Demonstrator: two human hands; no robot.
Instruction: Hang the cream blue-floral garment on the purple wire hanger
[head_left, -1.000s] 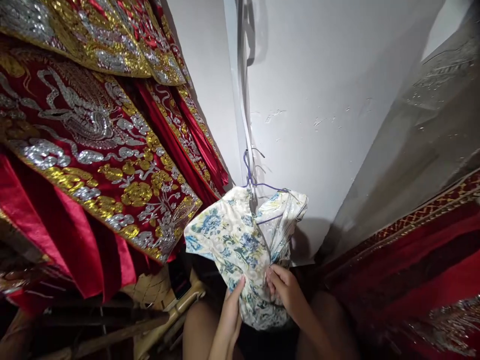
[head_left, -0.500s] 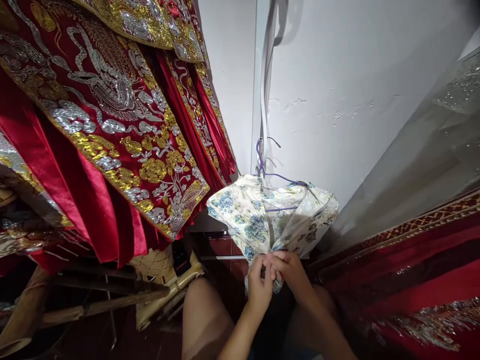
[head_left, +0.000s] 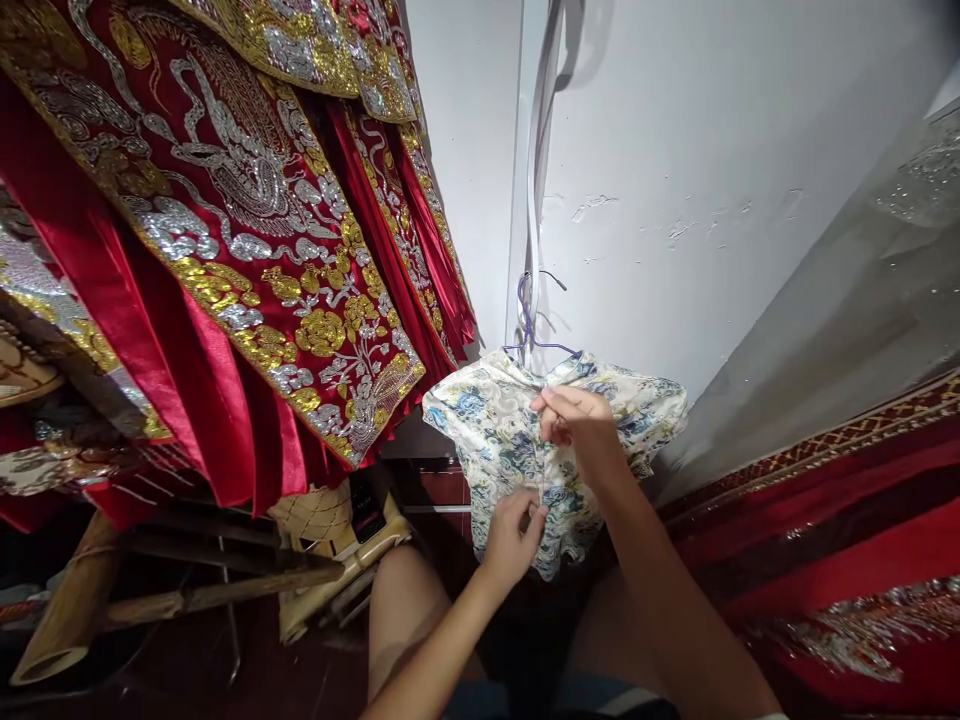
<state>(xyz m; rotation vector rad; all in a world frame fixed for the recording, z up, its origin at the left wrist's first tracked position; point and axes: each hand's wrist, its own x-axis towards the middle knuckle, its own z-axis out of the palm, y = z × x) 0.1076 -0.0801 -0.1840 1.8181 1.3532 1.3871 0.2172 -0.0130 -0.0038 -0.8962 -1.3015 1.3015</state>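
Observation:
A short-sleeved floral blouse (head_left: 495,420), white with blue and green flowers, hangs on a purple wire hanger (head_left: 555,347) against the wall. Its front edges meet down the middle. My right hand (head_left: 581,415) pinches the front opening just below the collar. Lower down, my left hand (head_left: 514,535) has its thumb and fingers closed on the front edge at about waist height. Any fastener under the fingertips is too small to make out.
Red costumes with gold and silver sequins (head_left: 322,330) hang at the left. Bamboo furniture (head_left: 375,550) stands below them. A white strap (head_left: 534,180) runs up the wall above the hanger. Red beaded cloth (head_left: 840,560) lies along the right side.
My right hand has moved up from beside the left hand to the collar area. The blouse front, which gaped open at the neck, now lies together. My left hand stays low.

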